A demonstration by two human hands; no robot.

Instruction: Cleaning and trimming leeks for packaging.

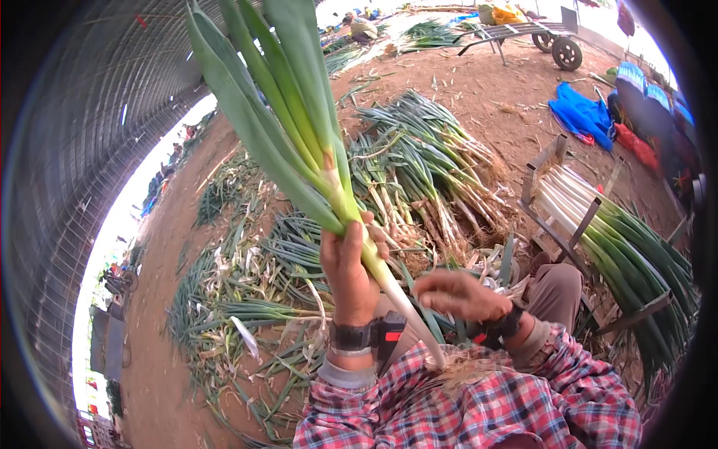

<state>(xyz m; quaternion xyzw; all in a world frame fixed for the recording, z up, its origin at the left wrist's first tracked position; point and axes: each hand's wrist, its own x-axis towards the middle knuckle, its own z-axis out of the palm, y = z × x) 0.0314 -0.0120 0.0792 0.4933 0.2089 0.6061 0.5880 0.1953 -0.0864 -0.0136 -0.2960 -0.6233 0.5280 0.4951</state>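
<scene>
My left hand (353, 266) is wrapped round a large green onion (390, 288), just below where its leaves fan out. The broad leaves rise up and left past the top edge, and the white shank slants down right toward my lap. Close beside that shank is my right hand (465, 295), its fingers blurred by motion, so I cannot make out whether they grip anything. A narrow green leaf strip (425, 303) hangs along the shank near its fingertips. Pale roots (464, 374) lie against my checked shirt.
Untrimmed green onions (441, 165) with dirty roots lie ahead on the soil. Peeled leaves (247, 299) litter the left. At right, a metal frame (576, 224) holds cleaned green onions (621, 239). Beyond are a blue cloth (582, 114), a handcart (516, 31) and a crouching person (362, 28).
</scene>
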